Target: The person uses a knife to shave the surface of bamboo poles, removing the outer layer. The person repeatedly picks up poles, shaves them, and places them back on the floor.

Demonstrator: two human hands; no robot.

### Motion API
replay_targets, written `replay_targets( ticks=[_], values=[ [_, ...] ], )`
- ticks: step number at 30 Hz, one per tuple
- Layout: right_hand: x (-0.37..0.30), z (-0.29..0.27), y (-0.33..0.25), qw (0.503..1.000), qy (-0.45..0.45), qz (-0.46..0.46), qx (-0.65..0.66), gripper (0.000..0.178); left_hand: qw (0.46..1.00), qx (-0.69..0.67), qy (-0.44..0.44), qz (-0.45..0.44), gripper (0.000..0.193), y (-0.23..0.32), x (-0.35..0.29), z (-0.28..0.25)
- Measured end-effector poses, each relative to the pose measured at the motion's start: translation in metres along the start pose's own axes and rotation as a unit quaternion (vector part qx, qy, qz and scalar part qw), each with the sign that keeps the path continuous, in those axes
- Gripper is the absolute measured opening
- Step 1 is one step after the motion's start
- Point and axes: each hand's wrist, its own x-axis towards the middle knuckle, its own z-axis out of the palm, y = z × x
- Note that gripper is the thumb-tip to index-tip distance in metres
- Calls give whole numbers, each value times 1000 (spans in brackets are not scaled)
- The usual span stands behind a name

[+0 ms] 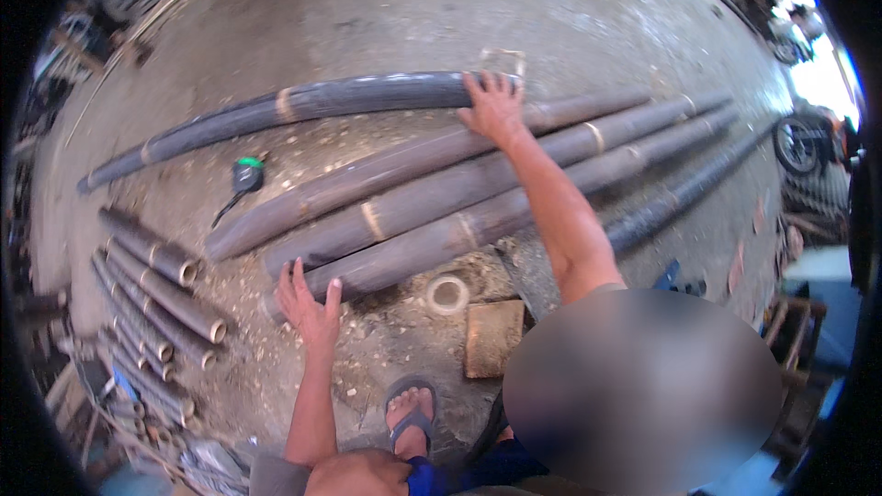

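Observation:
Several thick bamboo poles lie on the ground before me. My right hand (496, 110) spans the right end of the far dark bamboo pole (367, 97), its thumb on the near side and its fingers over the far side. At the left end of the nearest brown bamboo pole (413, 255), my left hand (310, 308) has its fingers spread and touches the pole. A middle brown pole (423, 193) and another brown pole (358, 179) lie alongside it. Beyond their left ends sits a black and green tape measure (247, 174).
Shorter cut bamboo pieces (165, 289) lie at the left. Near my foot are a bamboo ring (447, 294) and a wooden block (494, 338). Another dark pole (684, 197) lies to the right, with a motorcycle wheel (797, 145) beyond. Chips litter the ground.

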Motion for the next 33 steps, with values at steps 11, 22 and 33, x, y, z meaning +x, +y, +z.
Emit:
replay_targets(
  ticks=[11,22,33],
  values=[
    [-2,3,8,999,38,-8,18,83,998,15,-42,-34,82,15,14,-4],
    [-13,2,4,993,106,-7,46,82,998,43,-37,-6,82,10,16,1],
    [-120,-7,77,983,119,-89,111,73,999,36,-16,1,83,19,24,1]
  ],
)
